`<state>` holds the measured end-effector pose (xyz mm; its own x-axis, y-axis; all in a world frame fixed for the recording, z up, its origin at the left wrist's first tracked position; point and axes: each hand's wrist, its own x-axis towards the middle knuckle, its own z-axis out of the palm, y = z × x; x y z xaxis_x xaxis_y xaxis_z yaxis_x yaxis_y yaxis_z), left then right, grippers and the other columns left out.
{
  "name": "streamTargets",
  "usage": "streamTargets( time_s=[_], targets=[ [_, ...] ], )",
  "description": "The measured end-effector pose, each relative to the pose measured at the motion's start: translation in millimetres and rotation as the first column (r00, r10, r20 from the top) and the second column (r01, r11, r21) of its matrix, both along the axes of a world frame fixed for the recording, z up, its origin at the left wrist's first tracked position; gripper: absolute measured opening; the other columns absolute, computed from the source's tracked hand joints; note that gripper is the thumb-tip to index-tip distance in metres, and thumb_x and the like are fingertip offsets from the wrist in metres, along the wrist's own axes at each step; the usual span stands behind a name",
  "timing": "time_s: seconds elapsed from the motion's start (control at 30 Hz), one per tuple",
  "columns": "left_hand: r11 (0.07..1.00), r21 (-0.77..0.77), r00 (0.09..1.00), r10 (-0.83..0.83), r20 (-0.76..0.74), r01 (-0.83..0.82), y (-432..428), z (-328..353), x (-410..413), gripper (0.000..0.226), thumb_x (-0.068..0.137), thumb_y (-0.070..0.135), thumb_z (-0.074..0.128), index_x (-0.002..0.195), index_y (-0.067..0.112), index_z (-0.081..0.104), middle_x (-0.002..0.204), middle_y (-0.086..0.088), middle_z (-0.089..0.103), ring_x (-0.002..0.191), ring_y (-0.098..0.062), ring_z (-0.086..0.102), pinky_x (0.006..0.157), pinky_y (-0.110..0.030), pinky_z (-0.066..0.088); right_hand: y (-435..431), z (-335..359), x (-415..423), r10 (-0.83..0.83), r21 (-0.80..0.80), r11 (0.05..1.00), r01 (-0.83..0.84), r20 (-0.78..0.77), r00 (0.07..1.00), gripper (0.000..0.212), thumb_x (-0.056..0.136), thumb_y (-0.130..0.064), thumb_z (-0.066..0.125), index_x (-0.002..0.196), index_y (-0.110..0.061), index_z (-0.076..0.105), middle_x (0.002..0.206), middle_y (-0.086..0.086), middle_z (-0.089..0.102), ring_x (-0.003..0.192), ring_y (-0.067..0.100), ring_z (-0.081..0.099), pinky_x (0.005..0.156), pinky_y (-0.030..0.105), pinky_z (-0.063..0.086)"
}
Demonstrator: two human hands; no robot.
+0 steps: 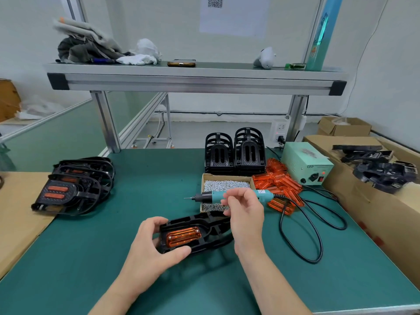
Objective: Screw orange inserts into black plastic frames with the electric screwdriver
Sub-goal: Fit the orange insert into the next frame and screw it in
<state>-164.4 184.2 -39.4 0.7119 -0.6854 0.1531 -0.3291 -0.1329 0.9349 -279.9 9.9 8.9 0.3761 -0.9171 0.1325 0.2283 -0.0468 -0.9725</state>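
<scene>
At the near middle of the desk (136, 178), your left hand (150, 244) grips the black frame (204, 226), fingers curled over its far edge and thumb pressed on its near edge, with the orange insert (183, 236) seated in the left end. The frame's long axis runs left to right, its open loop end pointing right and slightly far; the insert lies along the same line. Your right hand (246, 214) hovers above the frame's right end, fingers drawn together at the tips in front of the electric screwdriver (211, 196); whether they pinch a screw or the tool cannot be told. The screwdriver lies across the box of screws (227, 176), bit pointing left. Keep the frame pinned flat, bring the bit down square over each screw hole, and press lightly before triggering
</scene>
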Motion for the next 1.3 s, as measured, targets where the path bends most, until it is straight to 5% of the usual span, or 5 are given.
streamTargets(
  time_s=[0.27, 0.53, 0.77, 0.97, 1.3],
  targets=[
    [0.992, -0.119, 0.998, 0.023, -0.051, -0.029, 1, 12, 7, 0.078, 0.044, 0.05, 0.089, 0.113, 0.039, 0.054, 0.122, 0.008, 0.062, 0.108, 0.0, 0.065, 0.082, -0.009, 0.048, 0, -17, 2, -0.016, -0.28, 0.958, -0.057, -0.253, 0.967, 0.012, 0.092, -0.016, 0.068, 0.095, -0.028, 0.071, 0.101, -0.012, 0.066, 0.099, 0.001, 0.06, 0.088, 0.016, 0.045],
    [0.969, -0.245, 0.995, 0.008, -0.1, -0.032, 0, 11, 12, 0.079, 0.046, 0.043, 0.092, 0.116, 0.04, 0.056, 0.128, 0.007, 0.062, 0.12, -0.007, 0.061, 0.101, -0.029, 0.045, 5, -16, 7, 0.091, -0.122, 0.985, -0.122, -0.234, 0.968, 0.018, 0.095, -0.018, 0.064, 0.103, -0.031, 0.074, 0.102, -0.018, 0.072, 0.101, 0.0, 0.064, 0.096, 0.025, 0.05],
    [0.925, -0.355, 0.973, 0.055, -0.223, -0.133, -1, 8, 15, 0.095, 0.052, 0.049, 0.084, 0.138, 0.047, 0.043, 0.136, 0.032, 0.052, 0.124, 0.017, 0.046, 0.092, -0.011, 0.042, 21, -18, 15, 0.139, 0.162, 0.978, -0.128, -0.054, 0.989, 0.021, 0.094, -0.008, 0.064, 0.101, -0.025, 0.074, 0.103, -0.012, 0.075, 0.098, 0.001, 0.066, 0.083, 0.015, 0.049],
    [0.935, -0.35, 0.952, -0.157, -0.262, 0.058, 4, -5, 22, 0.083, 0.064, 0.04, 0.087, 0.139, 0.026, 0.052, 0.137, 0.003, 0.062, 0.131, -0.014, 0.055, 0.11, -0.027, 0.043, 39, -16, 22, 0.165, 0.268, 0.948, -0.17, 0.042, 0.985, 0.02, 0.099, -0.008, 0.058, 0.108, -0.022, 0.068, 0.11, -0.001, 0.072, 0.097, 0.011, 0.065, 0.085, 0.025, 0.048],
    [0.893, -0.449, 0.901, -0.219, -0.374, 0.031, 7, -14, 32, 0.038, 0.082, 0.012, 0.068, 0.119, 0.021, 0.068, 0.128, -0.013, 0.066, 0.116, -0.022, 0.062, 0.098, -0.029, 0.052, 69, -17, 39, 0.389, 0.64, 0.61, -0.467, 0.273, 0.88, 0.029, 0.107, -0.017, 0.045, 0.1, 0.006, 0.062, 0.091, 0.021, 0.072, 0.08, 0.035, 0.07, 0.058, 0.028, 0.058]
  ],
)
